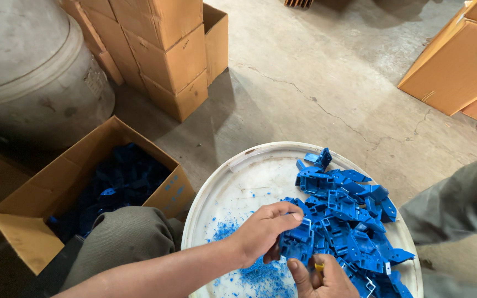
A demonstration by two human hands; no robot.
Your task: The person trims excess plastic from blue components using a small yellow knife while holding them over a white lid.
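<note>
We look down on a round white lid (233,182) lying flat at the lower centre of the frame, serving as a shallow work tray. A heap of blue plastic brackets (349,215) is piled on its right half, within reach of both hands, while blue shavings (260,273) are scattered on the bare left half, near the hands.

Our left hand (263,232) comes in from the lower left, fingers curled and closed on one blue bracket (300,236) at the near edge of the heap, holding it steady. Our right hand (321,276), at the bottom edge, is closed in a fist around a small yellow-handled tool (319,267) just below that bracket; we cannot make out its tip.

At the left, an open brown cardboard box (40,198) sits beside our knee (125,237), flaps folded out, with dark blue parts inside, close enough to drop pieces in. Some small blue marks show on its near side.

A stack of closed brown cartons (161,49) stands at the upper left-centre, and more tilted cartons (459,60) lean at the upper right, plain-sided with no labels we can see. A large grey drum (28,72) fills the upper left corner. The concrete floor (316,83) is cracked.
</note>
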